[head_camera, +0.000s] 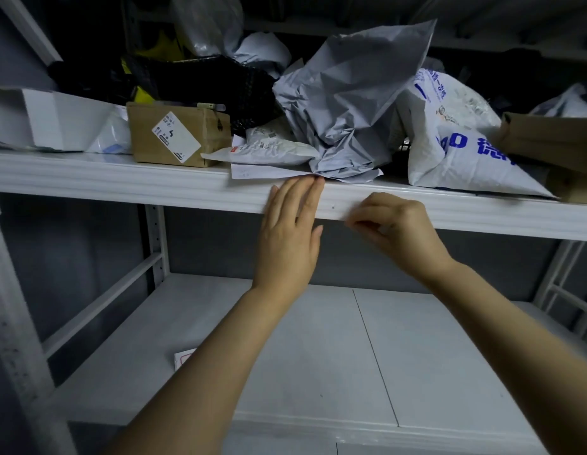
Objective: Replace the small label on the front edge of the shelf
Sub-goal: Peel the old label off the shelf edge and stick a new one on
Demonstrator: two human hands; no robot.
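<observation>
Nearest to us, two bare forearms rose from the bottom of the view over the lower shelf board [417, 356], on which a small pale card [184, 357] lay at the left, partly hidden by the left forearm.

The left hand [290, 231] lay flat, fingers straight and together, pressed against the front edge of the shelf [154, 188]. The right hand [397, 231] was just beside it, fingers curled and pinched onto a pale sliver at the lower lip of that edge. We took this to be the small label [379, 228], white or nearly so, thin and blurred (no print could be read, and we could not tell whether it was stuck down or free).

We judged the step in hand to be work on the label at the edge itself. Whether it was the old one coming off or the new one going on, we could not say. The next move calls for a steady bracing hand and a level, even pull or press along the lip.

Above, a cardboard box [177, 136], a crumpled grey mailer bag [348, 103] and a white printed bag [456, 139] crowded the shelf, and papers overhung the edge near the left fingertips.
</observation>
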